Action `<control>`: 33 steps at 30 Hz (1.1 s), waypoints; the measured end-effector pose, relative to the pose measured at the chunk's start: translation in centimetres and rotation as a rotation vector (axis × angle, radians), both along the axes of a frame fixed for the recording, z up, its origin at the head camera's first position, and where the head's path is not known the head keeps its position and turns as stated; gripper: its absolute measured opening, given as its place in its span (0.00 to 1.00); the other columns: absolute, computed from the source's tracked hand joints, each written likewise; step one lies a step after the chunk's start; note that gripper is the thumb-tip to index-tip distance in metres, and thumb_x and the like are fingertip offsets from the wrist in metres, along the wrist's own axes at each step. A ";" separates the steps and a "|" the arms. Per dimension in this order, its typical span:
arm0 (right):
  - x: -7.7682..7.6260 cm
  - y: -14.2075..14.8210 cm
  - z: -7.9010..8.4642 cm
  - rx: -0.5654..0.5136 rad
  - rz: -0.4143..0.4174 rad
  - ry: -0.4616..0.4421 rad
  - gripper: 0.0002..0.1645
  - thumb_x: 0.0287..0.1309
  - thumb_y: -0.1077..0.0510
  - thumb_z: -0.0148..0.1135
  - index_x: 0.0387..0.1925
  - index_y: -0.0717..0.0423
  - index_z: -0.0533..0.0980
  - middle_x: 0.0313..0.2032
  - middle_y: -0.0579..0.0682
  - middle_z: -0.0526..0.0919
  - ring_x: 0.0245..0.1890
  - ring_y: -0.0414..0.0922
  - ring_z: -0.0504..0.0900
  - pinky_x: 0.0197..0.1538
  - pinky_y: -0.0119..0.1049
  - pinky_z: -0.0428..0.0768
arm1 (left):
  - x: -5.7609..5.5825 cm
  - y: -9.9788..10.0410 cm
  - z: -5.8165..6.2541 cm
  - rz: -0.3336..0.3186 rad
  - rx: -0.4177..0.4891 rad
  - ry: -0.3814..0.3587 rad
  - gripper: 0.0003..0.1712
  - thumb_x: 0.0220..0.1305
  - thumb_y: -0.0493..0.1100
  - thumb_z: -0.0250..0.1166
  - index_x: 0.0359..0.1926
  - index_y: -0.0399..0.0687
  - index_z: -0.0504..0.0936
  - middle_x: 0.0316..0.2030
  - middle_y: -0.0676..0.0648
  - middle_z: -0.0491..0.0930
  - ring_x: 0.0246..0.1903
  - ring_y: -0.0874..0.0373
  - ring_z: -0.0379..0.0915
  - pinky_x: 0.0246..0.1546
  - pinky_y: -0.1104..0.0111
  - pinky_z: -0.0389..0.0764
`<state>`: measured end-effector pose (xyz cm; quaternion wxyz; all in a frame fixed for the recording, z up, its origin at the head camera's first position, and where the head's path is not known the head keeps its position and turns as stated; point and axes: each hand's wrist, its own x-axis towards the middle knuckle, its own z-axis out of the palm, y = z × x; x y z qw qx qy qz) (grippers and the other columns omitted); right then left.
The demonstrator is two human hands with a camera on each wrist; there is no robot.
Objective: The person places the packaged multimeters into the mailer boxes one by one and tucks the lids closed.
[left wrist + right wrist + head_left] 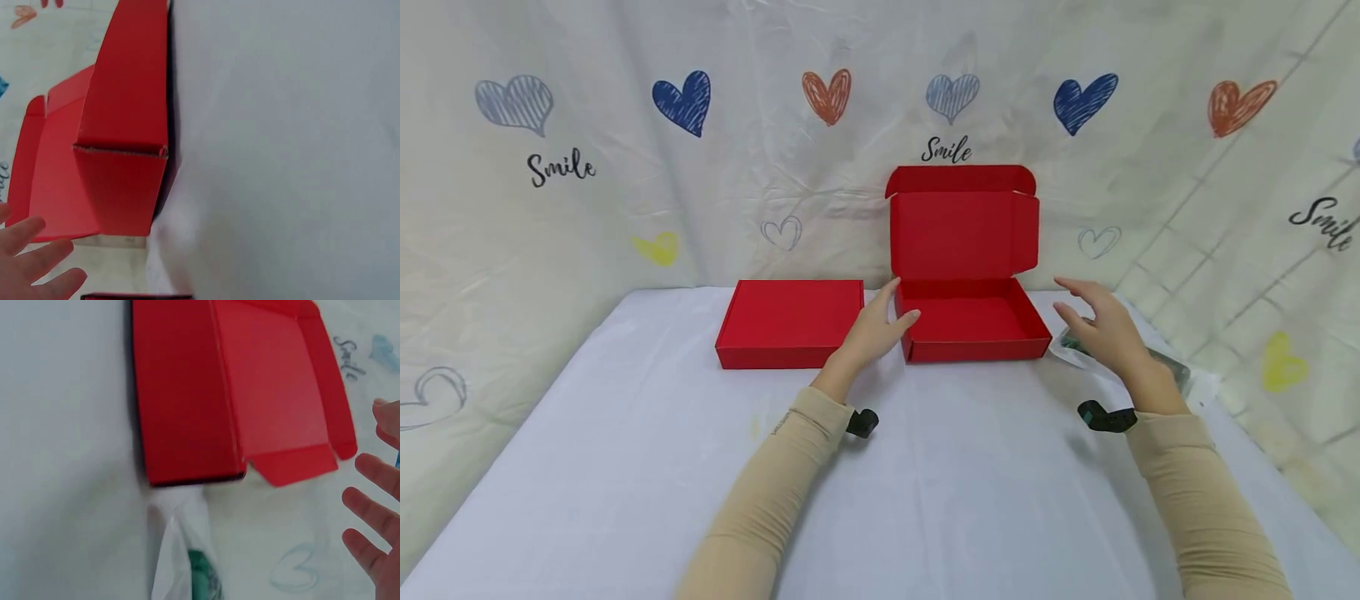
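An open red cardboard box (977,350) stands at the back of the table, its lid (957,235) raised against the backdrop; no contents show inside. My left hand (874,332) is at the box's left side, fingers spread and holding nothing; whether it touches the box I cannot tell. Off the box's right side, my right hand (1107,332) hovers with fingers apart, also holding nothing. The left wrist view shows the box's side wall (122,190) close by the left fingers (47,259). In the right wrist view, spread right fingers (372,509) appear beyond the lid.
A second red box (793,315), lid shut, lies to the left of the open one. Under the right hand lies a clear-and-white plastic packet (1176,371) with something green inside, partly hidden. A white cloth covers the table (970,483); a heart-printed curtain (880,50) hangs behind.
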<state>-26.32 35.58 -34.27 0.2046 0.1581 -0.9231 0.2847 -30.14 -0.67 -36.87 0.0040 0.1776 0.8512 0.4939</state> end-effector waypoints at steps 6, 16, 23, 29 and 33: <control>-0.1 1.7 -0.9 0.016 -0.029 -0.082 0.31 0.78 0.50 0.53 0.74 0.60 0.65 0.66 0.69 0.70 0.63 0.68 0.67 0.59 0.73 0.68 | 0.1 0.7 -0.2 0.000 -0.065 -0.022 0.48 0.72 0.54 0.64 0.83 0.53 0.47 0.79 0.45 0.54 0.75 0.47 0.53 0.67 0.47 0.69; 0.2 5.5 -2.2 0.086 -0.054 -0.166 0.34 0.77 0.49 0.55 0.72 0.67 0.64 0.67 0.75 0.66 0.68 0.74 0.60 0.66 0.72 0.58 | -0.6 1.9 -1.3 -0.020 -0.104 -0.094 0.56 0.70 0.57 0.65 0.83 0.51 0.39 0.80 0.44 0.49 0.75 0.45 0.53 0.67 0.47 0.69; 0.2 7.8 -3.0 0.178 -0.078 -0.217 0.40 0.73 0.45 0.60 0.73 0.68 0.62 0.68 0.77 0.63 0.68 0.75 0.57 0.65 0.74 0.57 | -1.0 2.2 -2.3 -0.053 -0.077 -0.145 0.59 0.68 0.57 0.66 0.83 0.52 0.35 0.80 0.44 0.48 0.76 0.45 0.50 0.68 0.46 0.67; -0.2 9.3 -3.9 0.287 -0.106 -0.322 0.50 0.68 0.41 0.65 0.76 0.66 0.56 0.68 0.81 0.58 0.67 0.78 0.56 0.63 0.77 0.57 | -1.3 2.3 -2.7 -0.071 -0.092 -0.131 0.60 0.66 0.57 0.68 0.83 0.53 0.37 0.80 0.44 0.48 0.76 0.45 0.50 0.69 0.46 0.66; -0.3 9.6 -4.2 0.328 -0.120 -0.409 0.54 0.66 0.37 0.65 0.78 0.63 0.53 0.69 0.82 0.54 0.67 0.80 0.55 0.63 0.77 0.57 | -1.3 2.2 -2.8 -0.070 -0.073 -0.158 0.61 0.65 0.57 0.69 0.83 0.52 0.36 0.80 0.44 0.47 0.77 0.46 0.48 0.69 0.46 0.65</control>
